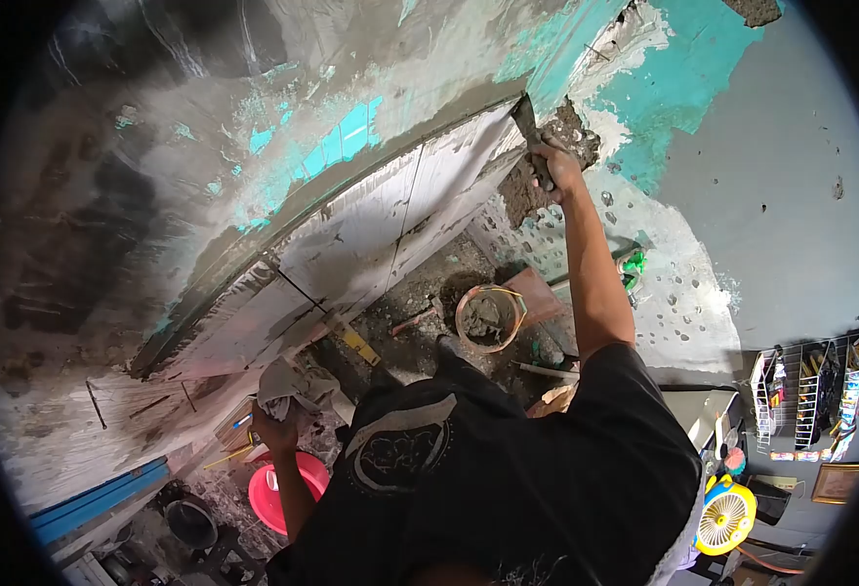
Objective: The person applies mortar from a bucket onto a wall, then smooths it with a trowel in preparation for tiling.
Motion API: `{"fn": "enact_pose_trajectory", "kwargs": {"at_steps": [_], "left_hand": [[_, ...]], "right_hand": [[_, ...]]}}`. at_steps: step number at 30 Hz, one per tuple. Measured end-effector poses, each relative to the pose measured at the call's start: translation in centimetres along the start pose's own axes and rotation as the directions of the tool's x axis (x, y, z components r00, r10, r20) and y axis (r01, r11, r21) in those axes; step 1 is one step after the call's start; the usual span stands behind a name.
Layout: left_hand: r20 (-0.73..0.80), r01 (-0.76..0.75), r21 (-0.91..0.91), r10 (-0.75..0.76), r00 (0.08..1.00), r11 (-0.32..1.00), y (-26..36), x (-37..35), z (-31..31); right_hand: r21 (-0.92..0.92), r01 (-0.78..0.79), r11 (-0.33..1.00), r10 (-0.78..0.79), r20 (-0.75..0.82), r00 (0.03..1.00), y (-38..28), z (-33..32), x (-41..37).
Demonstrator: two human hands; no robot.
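My right hand is raised and wrapped round a putty knife. Its dark blade meets the wall at the upper end of the white tiles, where they reach the corner. Rough broken masonry surrounds that hand. Low on the left, my left hand is closed on a crumpled grey cloth. A strip of grey mortar runs along the tiles' top edge, with turquoise paint patches above it.
On the floor below stand a bucket of grey mortar and a pink basin. A yellow-ended level or bar lies by the tiles. At right are a yellow fan and a wire rack. Rusty rods stick out at lower left.
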State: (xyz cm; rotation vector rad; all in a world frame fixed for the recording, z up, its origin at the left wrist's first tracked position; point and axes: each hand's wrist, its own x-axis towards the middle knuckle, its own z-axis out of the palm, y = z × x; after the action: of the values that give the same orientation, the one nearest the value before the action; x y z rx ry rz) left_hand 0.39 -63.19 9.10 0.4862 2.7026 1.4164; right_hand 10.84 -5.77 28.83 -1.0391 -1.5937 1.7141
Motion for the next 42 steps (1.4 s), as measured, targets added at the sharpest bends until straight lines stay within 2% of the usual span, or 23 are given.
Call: {"fn": "enact_pose_trajectory", "kwargs": {"at_steps": [1,3,5,8,9,11,14,15,16,19,22,24,25,26,27,29,30,31,33,37,39,41,42], "left_hand": [[0.000,0.001,-0.007,-0.001,1.000,1.000,-0.1,0.0,-0.1],[-0.041,-0.007,-0.040,0.005,0.999,0.999,-0.5,-0.2,0.2],[-0.044,0.010,-0.056,-0.013,0.999,0.998,-0.8,-0.5,0.6],[0.015,0.039,-0.029,-0.039,0.999,0.999,-1.0,-0.5,0.9],[0.030,0.035,-0.007,-0.035,0.999,0.999,-1.0,-0.5,0.9],[0.051,0.024,0.001,-0.024,0.998,1.000,-1.3,0.0,1.1],[0.042,0.022,-0.035,-0.021,0.999,0.999,-1.4,0.5,1.3],[0.031,0.024,-0.045,-0.023,0.999,0.999,-0.7,0.6,1.2],[0.022,0.024,-0.056,-0.023,0.999,0.998,-0.1,0.7,1.0],[0.054,0.029,0.009,-0.029,0.998,1.000,0.1,0.7,1.0],[0.037,0.016,0.028,-0.017,0.999,0.999,-0.4,0.4,1.2],[0.039,-0.005,0.053,0.003,0.999,0.999,0.5,0.3,1.1],[0.040,-0.016,0.066,0.013,0.999,0.998,0.9,0.3,1.1],[0.030,-0.026,0.079,0.024,0.999,0.997,1.1,0.3,1.3],[0.021,-0.036,0.092,0.034,0.999,0.995,1.1,0.2,1.5],[0.020,-0.034,0.083,0.032,0.999,0.996,1.9,0.2,1.7],[0.026,-0.021,0.060,0.020,0.999,0.998,2.4,0.1,1.8],[0.035,-0.009,0.038,0.007,0.999,0.999,3.1,0.1,1.8],[0.013,0.015,0.041,-0.015,1.000,0.999,4.5,-0.3,2.2],[0.018,0.008,0.126,-0.010,1.000,0.992,3.6,-0.9,3.6],[-0.005,0.018,0.021,-0.018,1.000,1.000,4.8,-1.1,4.5],[-0.039,0.022,0.010,-0.022,0.999,1.000,5.3,-1.1,5.8],[-0.047,0.026,0.061,-0.023,0.999,0.998,5.1,-1.3,6.0]], "right_hand": [[-0.001,0.000,1.000,0.000,0.031,1.000,0.1,0.2,0.1],[-0.166,0.017,0.986,-0.001,0.100,0.995,0.0,2.2,-2.9],[-0.263,-0.122,0.957,0.156,0.110,0.982,-0.6,5.3,-7.5],[-0.192,-0.162,0.968,0.201,0.206,0.958,-0.6,9.3,-13.3],[-0.091,-0.115,0.989,0.139,0.340,0.930,1.9,8.9,-13.1],[-0.008,-0.169,0.986,0.158,0.398,0.904,1.2,9.0,-14.4],[0.268,-0.135,0.954,0.042,0.324,0.945,1.5,6.7,-13.6],[0.379,-0.017,0.925,-0.140,0.381,0.914,3.0,4.9,-11.5],[0.427,0.025,0.904,-0.152,0.266,0.952,2.9,4.4,-10.6],[0.556,0.112,0.824,-0.279,0.225,0.934,5.7,1.5,-4.9],[0.419,0.289,0.861,-0.312,-0.014,0.950,6.3,2.5,-2.0],[0.064,0.472,0.879,-0.471,-0.026,0.882,8.3,2.3,0.7],[-0.119,0.541,0.832,-0.546,-0.010,0.838,8.3,2.7,1.2],[-0.369,0.702,0.609,-0.761,-0.023,0.648,8.2,3.3,1.8],[-0.451,0.686,0.571,-0.761,0.023,0.648,8.4,3.5,2.5],[-0.600,0.708,0.372,-0.861,0.062,0.505,8.7,4.3,4.4],[-0.560,0.700,0.443,-0.813,0.077,0.577,9.0,4.4,4.9],[-0.606,0.715,0.349,-0.860,0.096,0.501,10.3,4.6,6.2],[-0.654,0.634,0.413,-0.769,0.121,0.627,13.3,4.1,7.6],[-0.680,0.580,0.449,-0.709,0.124,0.695,15.6,2.7,4.5],[-0.632,0.624,0.459,-0.789,0.033,0.613,17.1,1.6,2.5],[-0.520,0.527,0.672,-0.684,-0.165,0.710,18.7,0.5,1.1],[-0.436,0.524,0.732,-0.630,-0.137,0.765,18.8,-0.3,1.2]]}}
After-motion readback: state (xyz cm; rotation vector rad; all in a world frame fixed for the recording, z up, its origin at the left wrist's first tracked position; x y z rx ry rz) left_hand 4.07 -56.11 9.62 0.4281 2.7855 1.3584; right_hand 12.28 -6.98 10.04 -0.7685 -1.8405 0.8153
